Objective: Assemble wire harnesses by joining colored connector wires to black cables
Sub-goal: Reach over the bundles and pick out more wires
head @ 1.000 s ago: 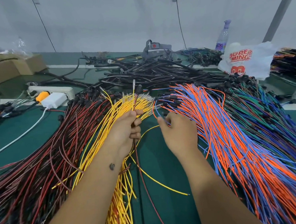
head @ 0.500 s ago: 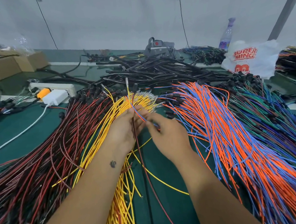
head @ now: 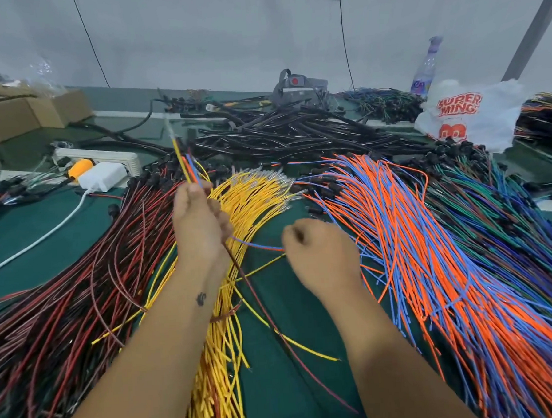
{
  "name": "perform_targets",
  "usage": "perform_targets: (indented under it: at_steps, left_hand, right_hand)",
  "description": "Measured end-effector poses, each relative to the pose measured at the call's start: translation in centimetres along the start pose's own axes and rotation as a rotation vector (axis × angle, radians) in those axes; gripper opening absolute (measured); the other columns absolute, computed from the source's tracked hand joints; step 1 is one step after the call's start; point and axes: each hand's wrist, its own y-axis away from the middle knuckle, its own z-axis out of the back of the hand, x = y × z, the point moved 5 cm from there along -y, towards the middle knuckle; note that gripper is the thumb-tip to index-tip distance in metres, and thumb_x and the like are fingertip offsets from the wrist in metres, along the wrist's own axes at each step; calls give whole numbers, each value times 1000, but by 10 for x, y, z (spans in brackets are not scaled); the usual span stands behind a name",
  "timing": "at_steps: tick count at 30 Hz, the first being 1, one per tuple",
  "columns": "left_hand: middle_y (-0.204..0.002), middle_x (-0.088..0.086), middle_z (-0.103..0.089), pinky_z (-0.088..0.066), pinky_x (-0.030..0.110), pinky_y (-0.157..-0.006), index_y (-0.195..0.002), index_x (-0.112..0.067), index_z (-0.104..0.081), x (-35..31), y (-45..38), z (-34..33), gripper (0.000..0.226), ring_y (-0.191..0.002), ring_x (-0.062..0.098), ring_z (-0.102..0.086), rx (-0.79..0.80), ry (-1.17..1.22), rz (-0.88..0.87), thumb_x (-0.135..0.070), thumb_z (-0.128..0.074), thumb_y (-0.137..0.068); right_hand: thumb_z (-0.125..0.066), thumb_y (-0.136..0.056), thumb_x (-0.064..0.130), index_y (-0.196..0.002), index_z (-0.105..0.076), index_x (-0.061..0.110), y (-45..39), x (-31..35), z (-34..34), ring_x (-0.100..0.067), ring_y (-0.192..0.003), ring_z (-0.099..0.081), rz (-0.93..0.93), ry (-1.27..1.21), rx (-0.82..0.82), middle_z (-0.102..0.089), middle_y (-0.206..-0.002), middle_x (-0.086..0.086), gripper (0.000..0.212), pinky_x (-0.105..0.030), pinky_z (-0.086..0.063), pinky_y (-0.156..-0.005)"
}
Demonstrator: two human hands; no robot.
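Observation:
My left hand [head: 198,222] grips a small upright bunch of wires [head: 186,164], yellow, orange-blue and dark red, whose tips stick up above my fist. An orange-blue wire [head: 257,245] runs from that fist to my right hand [head: 318,254], which pinches it with curled fingers. Fans of wires lie on the green table [head: 309,383]: yellow wires [head: 251,197] in the middle, red-black wires [head: 65,299] on the left, orange-blue wires [head: 447,263] on the right. A heap of black cables [head: 296,134] lies behind them.
Green-blue-purple wires [head: 508,203] lie far right. A white power strip [head: 99,155] with a white charger [head: 102,176] and orange plug sits back left, beside cardboard boxes [head: 23,116]. A white plastic bag [head: 468,112], a bottle [head: 427,65] and a grey device [head: 297,88] stand at the back.
My right hand brought an orange-blue wire to my left hand, then drew back to the right along it. My left hand rose, and its bunch now includes that wire.

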Motion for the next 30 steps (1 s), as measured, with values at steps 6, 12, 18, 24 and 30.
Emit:
perform_targets:
  at_steps: [6, 12, 18, 24, 30]
  left_hand:
    - [-56, -6, -36, -29, 25, -45, -85, -17, -56, -20, -5, 8, 27, -48, 8, -33, 112, -933, -460, -24, -37, -102]
    - [-47, -11, -27, -18, 12, -38, -81, -19, -53, 7, 8, -19, 29, -37, 4, -20, 473, -374, 113, -23, -36, -104]
    - [-47, -11, -23, -17, 8, -35, -77, -18, -49, 25, 34, -34, 31, -36, 1, -15, 697, -389, 351, -25, -34, -104]
    - [-51, 0, -40, -20, 13, -37, -79, -13, -59, 28, 39, -35, 32, -38, 6, -22, 728, -501, 318, -23, -40, -103]
    - [-50, -2, -38, -26, 14, -36, -80, -12, -59, 30, 41, -35, 31, -37, 8, -29, 739, -488, 361, -21, -40, -103]
  right_hand:
    - [-47, -89, 33, -59, -39, 8, -9, -23, 12, -27, -57, -39, -122, -136, -109, -35, -49, -1, 41, -32, -23, -47]
    - [-55, -77, 32, -47, -57, 16, 5, 23, -18, -6, -39, -35, -14, -758, 385, -42, -43, 0, 34, -19, -27, -43]
    - [-55, -95, 25, -68, -59, 18, -8, 1, -5, -10, -45, -42, -268, -1277, 73, -51, -52, 3, 28, -22, -34, -49]
    - [-60, -94, 12, -69, -53, 7, -8, -6, -1, -9, -42, -38, -228, -1088, -87, -45, -45, 4, 27, -21, -31, -47]
    - [-52, -97, 3, -79, -54, 5, -7, -5, 3, -8, -43, -41, -209, -1200, -163, -48, -58, 0, 18, -18, -36, -47]
